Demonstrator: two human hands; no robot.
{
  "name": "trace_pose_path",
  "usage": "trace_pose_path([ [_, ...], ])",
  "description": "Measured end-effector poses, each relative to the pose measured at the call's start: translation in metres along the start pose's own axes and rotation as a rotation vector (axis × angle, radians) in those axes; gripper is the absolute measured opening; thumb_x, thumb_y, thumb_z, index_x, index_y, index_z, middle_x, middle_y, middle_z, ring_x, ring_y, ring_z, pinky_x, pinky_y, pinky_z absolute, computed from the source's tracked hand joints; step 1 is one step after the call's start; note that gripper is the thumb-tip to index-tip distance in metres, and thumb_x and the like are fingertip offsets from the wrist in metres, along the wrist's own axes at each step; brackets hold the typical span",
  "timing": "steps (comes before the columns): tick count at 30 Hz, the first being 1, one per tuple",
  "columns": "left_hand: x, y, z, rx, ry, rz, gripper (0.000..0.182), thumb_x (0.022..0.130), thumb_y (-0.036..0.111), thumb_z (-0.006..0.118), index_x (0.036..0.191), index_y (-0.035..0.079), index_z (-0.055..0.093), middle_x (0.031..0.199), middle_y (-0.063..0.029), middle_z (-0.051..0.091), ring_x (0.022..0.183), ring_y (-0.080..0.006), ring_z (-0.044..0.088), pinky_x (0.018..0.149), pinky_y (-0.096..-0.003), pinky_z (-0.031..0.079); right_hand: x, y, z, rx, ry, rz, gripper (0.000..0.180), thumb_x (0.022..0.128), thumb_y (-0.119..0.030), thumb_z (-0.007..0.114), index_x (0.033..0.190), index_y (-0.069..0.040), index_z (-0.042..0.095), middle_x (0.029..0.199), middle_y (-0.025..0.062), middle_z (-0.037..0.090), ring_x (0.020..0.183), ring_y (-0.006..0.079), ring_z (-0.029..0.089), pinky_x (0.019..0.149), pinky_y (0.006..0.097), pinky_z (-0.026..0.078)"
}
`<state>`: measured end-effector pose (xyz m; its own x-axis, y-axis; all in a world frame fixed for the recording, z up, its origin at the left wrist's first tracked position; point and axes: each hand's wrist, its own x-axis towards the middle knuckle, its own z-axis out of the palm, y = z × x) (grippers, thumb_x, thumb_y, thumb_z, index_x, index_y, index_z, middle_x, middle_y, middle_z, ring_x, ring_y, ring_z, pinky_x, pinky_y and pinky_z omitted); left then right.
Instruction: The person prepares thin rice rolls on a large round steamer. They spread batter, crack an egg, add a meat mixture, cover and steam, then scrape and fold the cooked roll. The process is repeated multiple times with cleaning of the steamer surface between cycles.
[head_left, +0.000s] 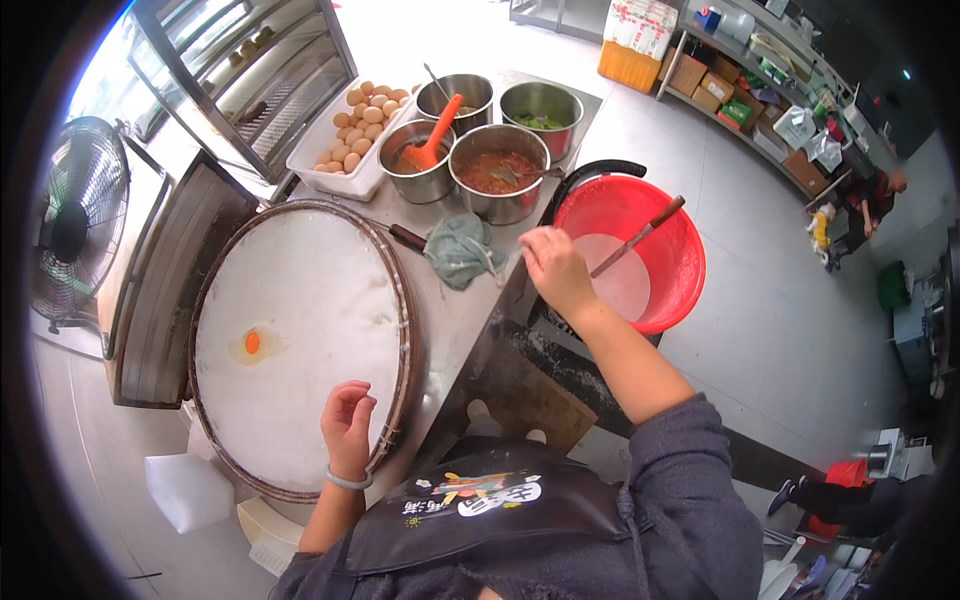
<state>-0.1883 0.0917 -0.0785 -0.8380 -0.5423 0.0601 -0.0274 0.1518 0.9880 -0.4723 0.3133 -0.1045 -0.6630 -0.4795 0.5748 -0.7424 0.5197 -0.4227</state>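
A large round drum (300, 285) with a taut white top and a brown rim stands before me on the left. One raw cracked egg (253, 343) lies on it, its orange yolk whole. Over the drum's near right edge is my left hand (348, 424), fingers loosely curled, seemingly holding nothing, with a pale bangle at the wrist. My right hand (553, 262) hovers at the left rim of a red bucket (679, 270) of whitish liquid. Its fingers bend downward, and what they may hold is hidden. A wooden-handled tool (637, 234) leans in the bucket.
Behind the drum stand a white bin of brown eggs (352, 184) and several steel pots (499, 202) with fillings. An orange spatula (435, 139) rests in one. A green cloth (463, 251) lies on the metal table. A fan (75, 225) is at far left; people are at far right.
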Motion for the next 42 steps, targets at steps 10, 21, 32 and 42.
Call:
trace_pose_path([
  [10,0.022,-0.031,-0.054,-0.095,0.278,-0.156,0.008,0.083,0.000,0.053,0.090,0.001,0.053,0.096,-0.0066,0.055,0.075,-0.0096,0.052,0.069,-0.0233,0.045,0.151,0.068,0.027,-0.711,-0.847,-0.040,0.017,0.076,-0.012,0.051,0.082,-0.005,0.065,0.085,0.0120,0.066,0.080,0.0235,0.065,0.064,0.0364,0.052],
  [21,0.057,-0.020,0.016,-0.088,0.347,-0.106,0.006,0.084,0.003,0.053,0.089,0.001,0.054,0.095,-0.0067,0.057,0.073,-0.0103,0.054,0.068,-0.0235,0.046,0.144,0.084,0.049,-0.241,-0.936,0.215,0.016,0.073,-0.007,0.050,0.076,-0.001,0.064,0.079,0.0193,0.064,0.078,0.0296,0.064,0.067,0.0378,0.051],
  [32,0.045,-0.004,0.050,-0.006,0.410,-0.101,0.006,0.083,0.002,0.053,0.090,0.000,0.054,0.094,-0.0068,0.056,0.075,-0.0100,0.053,0.070,-0.0231,0.046,0.129,0.102,0.010,0.804,-1.188,0.839,0.012,0.080,-0.008,0.048,0.072,-0.001,0.055,0.056,0.0032,0.052,0.044,0.0138,0.048,0.039,0.0267,0.036],
  [42,0.196,-0.035,0.161,-0.441,-0.206,-0.506,0.042,0.084,-0.001,0.044,0.125,0.001,0.036,0.107,-0.0114,0.055,0.094,-0.0175,0.057,0.079,-0.0280,0.047,0.143,0.059,0.035,-0.160,-1.082,-0.084,0.019,0.074,-0.011,0.049,0.079,0.002,0.061,0.077,0.0199,0.062,0.073,0.0323,0.061,0.065,0.0391,0.049],
])
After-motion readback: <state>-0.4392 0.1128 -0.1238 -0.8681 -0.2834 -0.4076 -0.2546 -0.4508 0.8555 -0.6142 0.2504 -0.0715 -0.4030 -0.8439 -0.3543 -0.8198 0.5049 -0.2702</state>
